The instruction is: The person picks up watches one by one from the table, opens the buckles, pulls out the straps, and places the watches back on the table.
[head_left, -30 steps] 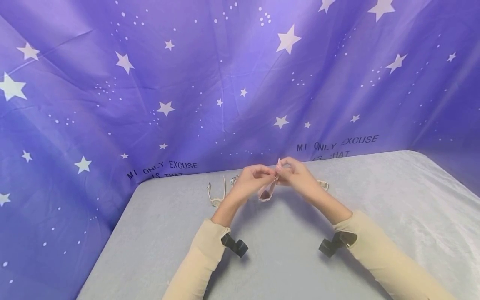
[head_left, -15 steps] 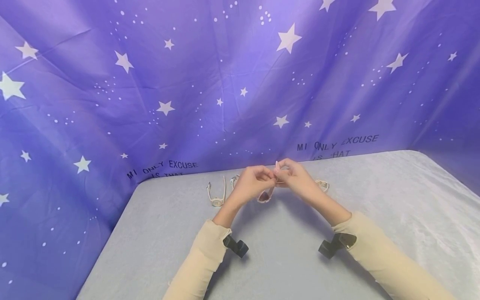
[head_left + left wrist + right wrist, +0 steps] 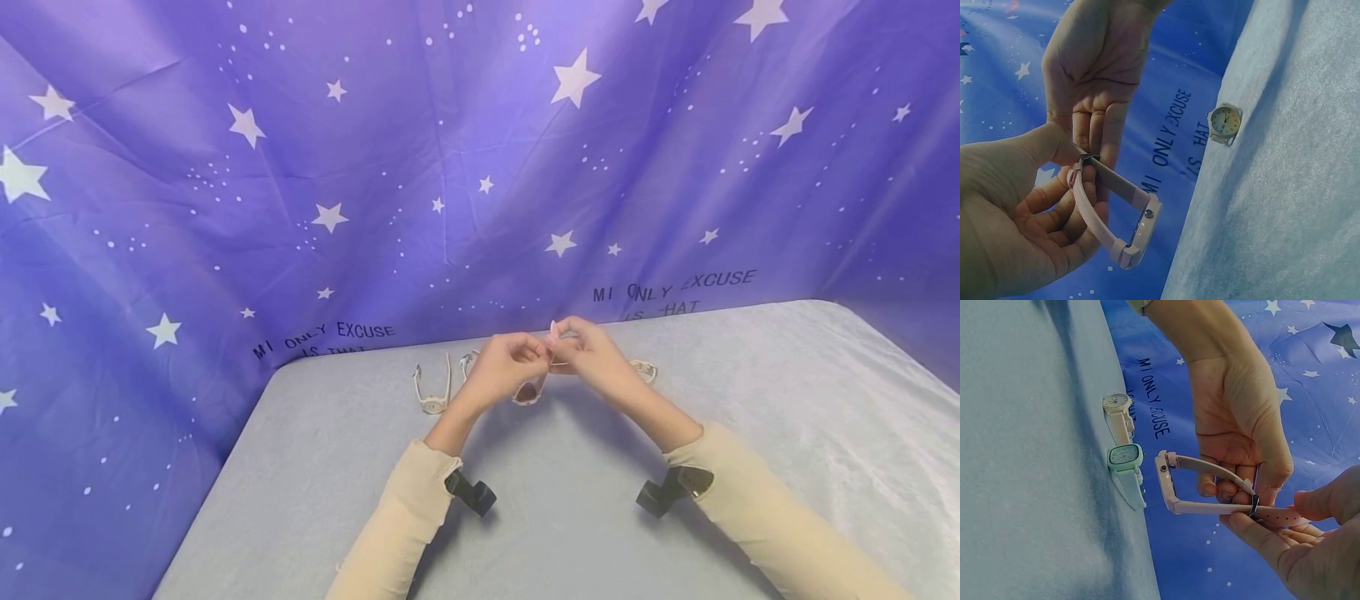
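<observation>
A pale pink wristwatch point(image 3: 528, 393) hangs between both hands above the table, its case lowest. My left hand point(image 3: 506, 367) pinches the strap beside the dark buckle point(image 3: 1254, 505), thumb on top. My right hand point(image 3: 592, 354) pinches the strap's holed free end point(image 3: 1282, 516) between thumb and fingers. In the right wrist view that strap runs through the buckle, so the band forms a loop. Whether the buckle's pin sits in a hole cannot be seen. From the head, the fingers hide the buckle.
On the grey cloth-covered table point(image 3: 555, 517), a cream watch point(image 3: 432, 406) stands left of the hands. A mint green watch point(image 3: 1125, 456) is beside it, partly hidden in the head view. Another cream watch point(image 3: 1225, 122) lies on the right. A purple star-patterned curtain point(image 3: 450, 167) hangs behind.
The pink watch's case has dropped slightly and swung a little left. Both hands have shifted slightly at the strap, with little movement in the last half second.
</observation>
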### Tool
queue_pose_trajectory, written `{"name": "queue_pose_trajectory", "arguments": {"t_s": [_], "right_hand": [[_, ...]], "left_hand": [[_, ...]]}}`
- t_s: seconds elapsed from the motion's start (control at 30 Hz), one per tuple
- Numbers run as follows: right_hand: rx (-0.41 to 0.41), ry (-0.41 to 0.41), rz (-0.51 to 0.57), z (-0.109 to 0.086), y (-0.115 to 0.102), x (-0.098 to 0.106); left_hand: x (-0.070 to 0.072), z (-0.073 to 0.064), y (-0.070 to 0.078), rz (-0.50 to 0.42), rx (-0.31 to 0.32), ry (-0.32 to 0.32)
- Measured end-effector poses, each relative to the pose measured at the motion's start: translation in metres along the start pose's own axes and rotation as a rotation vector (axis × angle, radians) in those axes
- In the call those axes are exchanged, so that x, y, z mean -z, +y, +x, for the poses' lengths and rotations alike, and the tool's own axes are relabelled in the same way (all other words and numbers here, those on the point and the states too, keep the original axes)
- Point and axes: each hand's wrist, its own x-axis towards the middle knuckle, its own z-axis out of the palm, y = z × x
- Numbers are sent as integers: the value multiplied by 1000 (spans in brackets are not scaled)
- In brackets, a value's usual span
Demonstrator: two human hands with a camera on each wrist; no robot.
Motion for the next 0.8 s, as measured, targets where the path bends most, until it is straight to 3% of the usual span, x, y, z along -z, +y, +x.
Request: {"name": "queue_pose_trajectory", "arguments": {"t_s": [0.2,0.37,0.5,0.8], "right_hand": [[0,7,9,-1,0,0],[2,3,1,-1,0,0],[-5,8,-8,-1,0,-1],[-4,17,9,2,1,2]], "left_hand": [[-1,-2,-2,-53,9,9],[-2,-2,-2,-83,33,-22],[-2,-2,-3,-79,35,-45],[0,3,-7,-71,10,-31]]}}
